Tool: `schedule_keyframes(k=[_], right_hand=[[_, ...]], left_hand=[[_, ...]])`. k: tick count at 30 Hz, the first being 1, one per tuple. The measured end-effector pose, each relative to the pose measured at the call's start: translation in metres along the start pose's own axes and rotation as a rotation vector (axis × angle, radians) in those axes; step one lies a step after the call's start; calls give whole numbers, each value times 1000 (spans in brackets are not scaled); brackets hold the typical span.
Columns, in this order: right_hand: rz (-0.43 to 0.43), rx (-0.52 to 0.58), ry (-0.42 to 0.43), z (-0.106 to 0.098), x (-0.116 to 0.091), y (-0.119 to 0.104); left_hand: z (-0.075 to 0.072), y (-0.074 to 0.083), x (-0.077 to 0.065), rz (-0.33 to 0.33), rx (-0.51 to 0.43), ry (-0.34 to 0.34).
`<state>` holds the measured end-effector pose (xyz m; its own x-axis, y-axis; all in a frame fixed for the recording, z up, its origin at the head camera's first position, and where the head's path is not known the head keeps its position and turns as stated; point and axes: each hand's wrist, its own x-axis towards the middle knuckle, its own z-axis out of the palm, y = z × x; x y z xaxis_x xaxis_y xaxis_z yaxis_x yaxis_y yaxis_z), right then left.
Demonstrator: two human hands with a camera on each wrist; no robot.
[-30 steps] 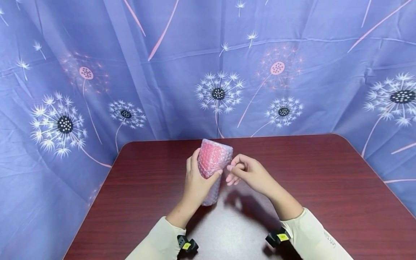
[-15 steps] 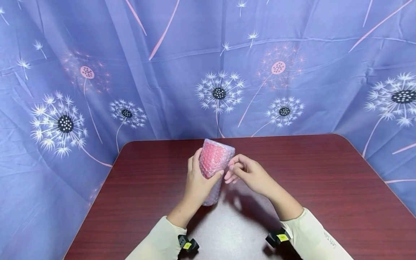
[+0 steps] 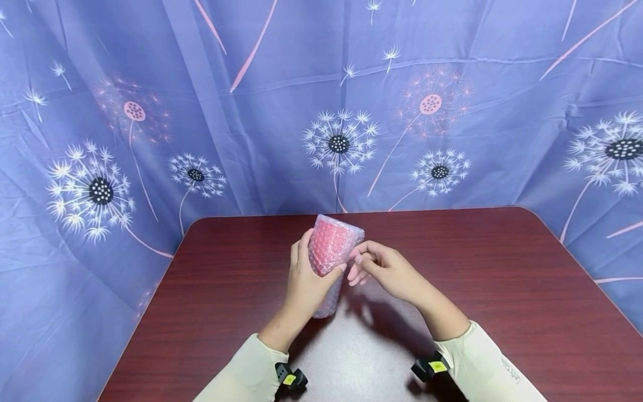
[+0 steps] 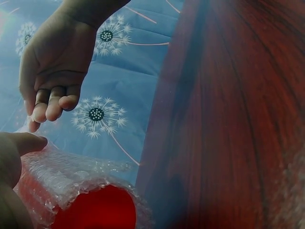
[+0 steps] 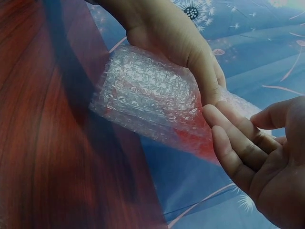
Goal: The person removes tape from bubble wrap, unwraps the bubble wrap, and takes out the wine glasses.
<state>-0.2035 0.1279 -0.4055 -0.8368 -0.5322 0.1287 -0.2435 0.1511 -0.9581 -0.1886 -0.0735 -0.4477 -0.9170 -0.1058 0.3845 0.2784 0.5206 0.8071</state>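
A red cylinder point(image 4: 102, 210) wrapped in bubble wrap point(image 3: 331, 245) stands tilted above the middle of the table. My left hand point(image 3: 303, 282) grips it from the left, thumb across the near side. In the right wrist view, clear bubble wrap point(image 5: 147, 86) extends past the red part at one end. My right hand point(image 3: 387, 271) is at the right side of the roll, with thumb and forefinger pinching the wrap's edge. Its other fingers point(image 5: 233, 138) are loosely bent beside the wrap. The pinched bit itself is mostly hidden by the fingertips.
A dark red wood-grain table point(image 3: 226, 268) lies under both hands, with a bright reflection near its front. Behind it hangs a blue curtain point(image 3: 271, 139) with dandelion prints. Black wrist cameras point(image 3: 291, 379) sit at both sleeve cuffs.
The wrapped cylinder has shifted very slightly to the right with my left hand. My right hand stays at the wrap's edge, its fingers moving only a little.
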Motion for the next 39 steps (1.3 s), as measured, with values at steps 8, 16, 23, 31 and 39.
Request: schedule_keyframes(k=[8, 16, 23, 31, 39], right_hand=[[-16, 26, -34, -1, -2, 0], [5, 42, -16, -1, -2, 0], [-38, -71, 59, -2, -2, 0], [-76, -74, 88, -3, -1, 0], [-59, -97, 132, -4, -1, 1]], left_hand=[[0, 1, 0, 8, 12, 1], [0, 1, 0, 15, 4, 10], [-1, 2, 0, -29, -14, -25], [-3, 2, 1, -52, -69, -92], [-5, 0, 5, -85, -151, -143]])
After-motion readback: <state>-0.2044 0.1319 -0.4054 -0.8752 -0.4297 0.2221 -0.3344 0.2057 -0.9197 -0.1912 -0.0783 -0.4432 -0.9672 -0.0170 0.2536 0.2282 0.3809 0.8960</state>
